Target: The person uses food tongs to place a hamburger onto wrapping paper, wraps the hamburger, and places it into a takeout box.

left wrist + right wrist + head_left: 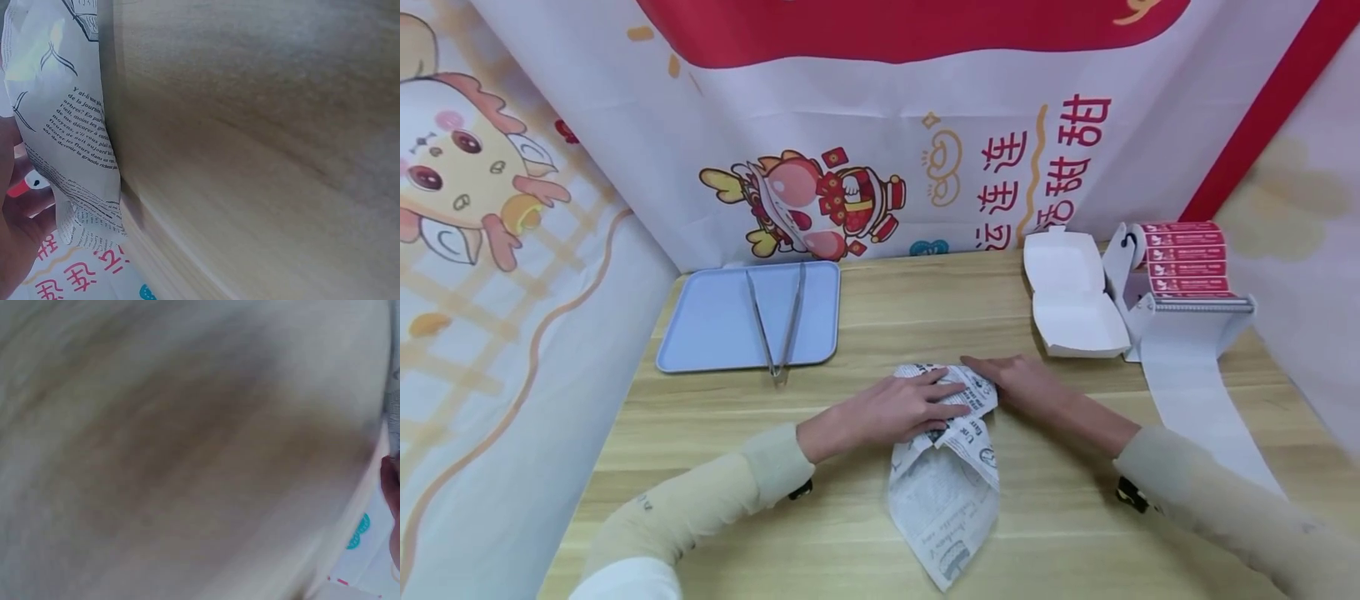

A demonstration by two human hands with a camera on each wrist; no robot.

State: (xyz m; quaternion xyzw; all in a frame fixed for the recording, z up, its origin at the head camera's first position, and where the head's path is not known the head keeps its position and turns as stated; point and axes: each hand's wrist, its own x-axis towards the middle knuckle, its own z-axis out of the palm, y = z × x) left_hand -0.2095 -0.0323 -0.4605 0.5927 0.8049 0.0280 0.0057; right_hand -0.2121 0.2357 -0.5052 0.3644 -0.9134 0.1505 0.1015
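Newspaper-print wrapping paper (943,517) lies on the table, its upper part folded over into a bundle and its lower part spread to a point toward me. What sits inside the folds is hidden. My left hand (901,412) rests across the folded top from the left, fingers spread and fairly straight. In the left wrist view the printed paper (72,125) bulges beside the fingers. My right hand (1026,385) touches the bundle's upper right edge with extended fingers; its thumb is hidden in the head view. Only a bit of that hand (394,494) shows in the right wrist view.
A blue tray (711,321) with metal tongs (790,325) stands at the back left. An opened white box (1078,317) sits at the back right, beside a dispenser (1198,307) holding a roll of red labels (1186,254), its white strip (1202,400) trailing over the table.
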